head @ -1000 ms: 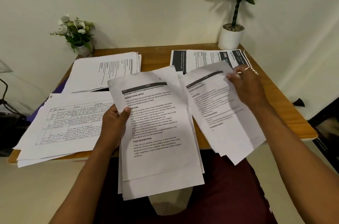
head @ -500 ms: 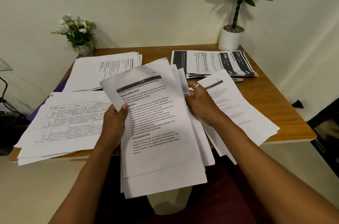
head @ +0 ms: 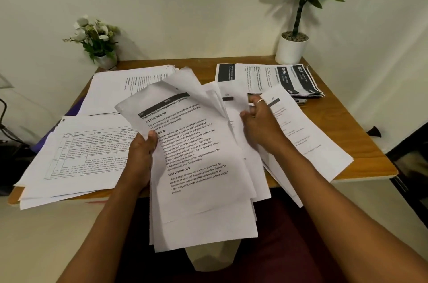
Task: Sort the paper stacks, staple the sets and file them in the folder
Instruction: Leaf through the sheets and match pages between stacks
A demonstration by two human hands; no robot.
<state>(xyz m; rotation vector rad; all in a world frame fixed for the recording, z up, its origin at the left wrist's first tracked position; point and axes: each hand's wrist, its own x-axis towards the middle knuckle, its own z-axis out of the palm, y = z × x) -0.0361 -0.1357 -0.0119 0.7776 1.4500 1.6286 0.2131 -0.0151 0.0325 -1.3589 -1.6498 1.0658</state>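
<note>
Light, floppy printed pages (head: 196, 167), gripped by left hand (head: 141, 155), pinched by right hand (head: 259, 122); likely slippy, so hold edges.

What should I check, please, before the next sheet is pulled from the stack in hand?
1. Left hand grip on the held stack: ok, thumb pressed on the top page.
2. Right hand pinches one sheet only: cannot tell, several edges fan out at its fingers.
3. Right pile secure on the table: not ok, it overhangs the front edge.
4. Folder reachable: not ok, only a purple edge, perhaps the folder, shows beneath the left piles.
5. Stapler at hand: cannot tell, none plainly visible.
</note>
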